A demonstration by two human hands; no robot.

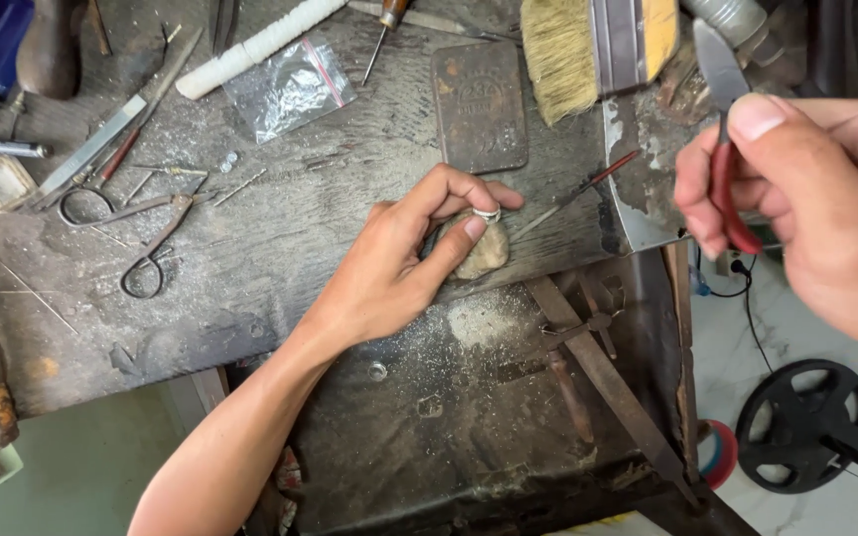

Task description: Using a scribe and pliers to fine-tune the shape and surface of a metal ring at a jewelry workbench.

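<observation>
The left hand (404, 263) reaches in from the lower left on a bare forearm that runs diagonally up from the bottom edge. Its wrist is bent slightly, the palm faces down and to the right, and the thumb and the curled index finger are pinched close together at the fingertips, the other fingers arched beside them. The right hand (806, 199) comes in from the right edge, held higher and nearer the camera, so it looks large and a little blurred. Its thumb points up and left, pressed against 2 or more folded fingers in a closed grip.
</observation>
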